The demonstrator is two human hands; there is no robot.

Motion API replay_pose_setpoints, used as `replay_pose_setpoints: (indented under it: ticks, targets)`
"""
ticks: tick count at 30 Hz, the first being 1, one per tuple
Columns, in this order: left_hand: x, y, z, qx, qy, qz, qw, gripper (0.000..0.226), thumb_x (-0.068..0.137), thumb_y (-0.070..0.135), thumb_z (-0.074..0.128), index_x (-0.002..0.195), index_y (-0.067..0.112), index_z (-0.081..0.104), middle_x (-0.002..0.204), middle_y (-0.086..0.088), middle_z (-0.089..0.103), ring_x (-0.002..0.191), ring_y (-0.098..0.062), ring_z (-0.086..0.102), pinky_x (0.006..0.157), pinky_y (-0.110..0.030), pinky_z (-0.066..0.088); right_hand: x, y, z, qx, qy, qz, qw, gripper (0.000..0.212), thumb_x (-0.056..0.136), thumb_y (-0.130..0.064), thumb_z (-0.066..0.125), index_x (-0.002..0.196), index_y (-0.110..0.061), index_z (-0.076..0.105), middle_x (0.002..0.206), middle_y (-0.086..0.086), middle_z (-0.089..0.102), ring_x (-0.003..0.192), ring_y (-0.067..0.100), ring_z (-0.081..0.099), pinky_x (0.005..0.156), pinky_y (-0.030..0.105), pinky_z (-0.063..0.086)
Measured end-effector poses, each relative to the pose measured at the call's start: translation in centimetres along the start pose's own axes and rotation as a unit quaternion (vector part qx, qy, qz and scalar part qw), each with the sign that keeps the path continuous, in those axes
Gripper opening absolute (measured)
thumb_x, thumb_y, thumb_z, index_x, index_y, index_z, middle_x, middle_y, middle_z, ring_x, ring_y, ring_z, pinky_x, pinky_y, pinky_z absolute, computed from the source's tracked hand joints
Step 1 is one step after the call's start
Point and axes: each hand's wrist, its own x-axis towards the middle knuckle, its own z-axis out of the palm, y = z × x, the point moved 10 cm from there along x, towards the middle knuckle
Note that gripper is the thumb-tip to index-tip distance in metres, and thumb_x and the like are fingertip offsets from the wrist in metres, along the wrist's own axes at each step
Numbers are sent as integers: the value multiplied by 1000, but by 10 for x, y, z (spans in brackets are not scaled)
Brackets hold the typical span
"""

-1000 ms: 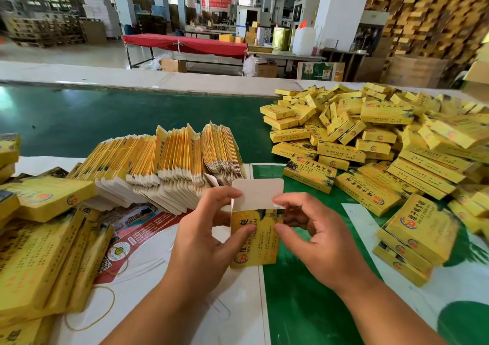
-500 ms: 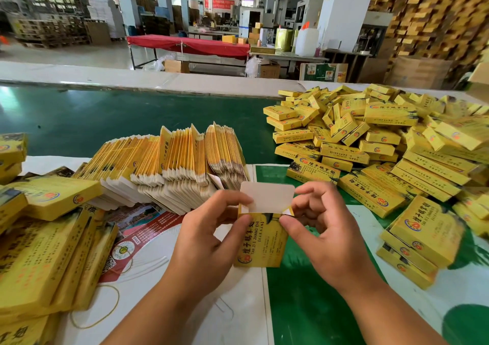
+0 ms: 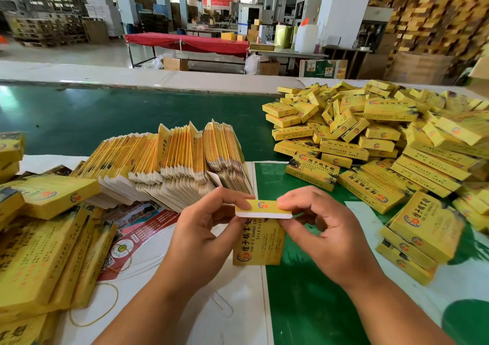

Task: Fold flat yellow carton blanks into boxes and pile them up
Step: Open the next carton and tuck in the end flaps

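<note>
Between both hands I hold a yellow carton (image 3: 260,241) upright above the table, its top flap (image 3: 264,208) bent over towards me. My left hand (image 3: 203,236) grips the carton's left side, with the index finger on the flap's left end. On the right, my right hand (image 3: 325,233) pinches the flap's other end and the carton's edge. A thick row of flat yellow blanks (image 3: 169,164) stands just behind my hands. A large heap of folded boxes (image 3: 383,138) covers the table on the right.
More yellow cartons (image 3: 45,238) lie stacked at the left edge, on white sheets and a red leaflet (image 3: 137,228). Rubber bands (image 3: 95,310) lie near my left forearm. The green table top (image 3: 105,122) stretches behind the blanks.
The white top flap stood upright a second ago. It has since been folded down over the carton's top, and both hands have moved slightly up and right with the carton.
</note>
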Motion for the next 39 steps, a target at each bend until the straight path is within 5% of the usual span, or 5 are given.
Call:
replay_pose_setpoints:
  ticks: [6,14,17,23,39]
  targets:
    - [-1,2,0,-8,-2,-2,1000,14,81,40,67,89,29,65,103,3,72,97,-28,68,74,-45,60,-1,-6,-1,-1,14,1,1000,19,87,-32,70,94,-14,73,102,-10,70,100,10,67,75,15,53]
    - [0,-3,-1,27,10,-20,999,14,83,25,71,95,30,64,96,2,72,94,-21,69,76,-31,60,1,-6,3,-30,18,11,999,8,83,-18,71,90,-19,67,92,-9,68,87,7,66,74,11,50]
    - [-2,-3,-3,55,61,-26,996,30,83,21,72,106,36,61,100,14,71,94,-7,68,76,-23,58,1,-11,2,-65,50,-4,997,6,84,-17,71,87,-13,67,88,-6,68,82,7,65,71,12,50]
    - [-18,-5,24,297,35,-69,952,97,55,81,61,137,37,32,111,26,48,98,9,45,79,-9,40,-9,-6,-7,-11,142,51,988,11,85,-23,73,82,-15,67,81,-7,68,68,8,65,56,11,50]
    - [-17,2,35,378,-18,-28,925,81,59,61,61,130,41,25,103,26,36,92,2,36,80,-18,35,-10,5,-5,61,130,106,984,11,86,-25,67,86,-30,76,72,-9,75,64,3,68,56,14,52]
